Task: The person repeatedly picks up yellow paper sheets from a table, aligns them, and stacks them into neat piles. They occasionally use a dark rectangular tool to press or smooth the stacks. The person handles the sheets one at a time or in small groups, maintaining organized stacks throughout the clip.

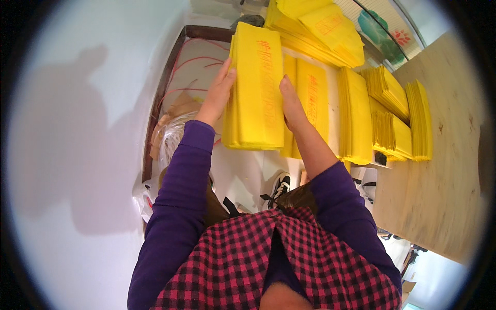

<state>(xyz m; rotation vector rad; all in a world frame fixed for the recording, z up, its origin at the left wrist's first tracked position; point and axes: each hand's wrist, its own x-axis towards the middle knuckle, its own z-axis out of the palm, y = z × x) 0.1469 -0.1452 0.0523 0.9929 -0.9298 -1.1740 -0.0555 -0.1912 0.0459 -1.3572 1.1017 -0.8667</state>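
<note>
Between my two hands stands a thick stack of folded yellow cloth (254,93) with red print down its upper face. My left hand (219,93) presses on its left side, and my right hand (292,106) grips its right side, with the thumb along the edge; the fingers of both are partly hidden. Close to my right hand, another printed yellow stack (313,98) lies on the table. Farther right there is a row of folded yellow bundles (355,116).
A wooden board (429,186) fills the right side. At the back lies a larger yellow pile (325,31). Clear plastic bags (173,137) and brown paper (181,106) sit low on the left, beside the white wall (77,155). Red cords (199,61) trail behind my left hand.
</note>
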